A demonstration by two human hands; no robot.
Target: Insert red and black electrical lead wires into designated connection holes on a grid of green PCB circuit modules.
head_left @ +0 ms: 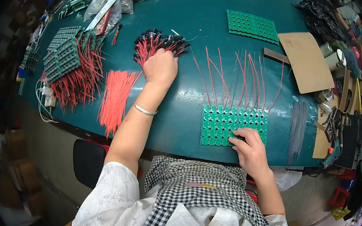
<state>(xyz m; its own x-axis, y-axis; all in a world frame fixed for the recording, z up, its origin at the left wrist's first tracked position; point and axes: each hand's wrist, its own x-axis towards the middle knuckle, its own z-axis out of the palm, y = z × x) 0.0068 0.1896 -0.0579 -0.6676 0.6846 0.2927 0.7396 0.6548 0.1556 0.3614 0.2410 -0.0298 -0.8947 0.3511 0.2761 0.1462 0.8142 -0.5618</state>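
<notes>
Green table (pixel 168 119) filled mid-frame. L hand (pixel 161 68), upper ctr, was at red/black wire bundle (pixel 143 50); fingertips hidden, couldn't tell grip. R hand (pixel 251 152), thumb & forefinger slightly apart, touched green PCB panel (pixel 218 124), lower ctr-right.

The middle is bright, and the light seems to come from above. The green bench (pixel 204 7) has a pale, shiny patch around its middle. The silver bracelet (pixel 145 111) glints, and the white sleeve (pixel 109 190) looks very bright. The red wire bundle (pixel 117 100) looks quite clear. At the left, the cardboard boxes (pixel 25 173) look dim and fuzzy. The round lens bends the bench's edges, and black fills the corners.
</notes>
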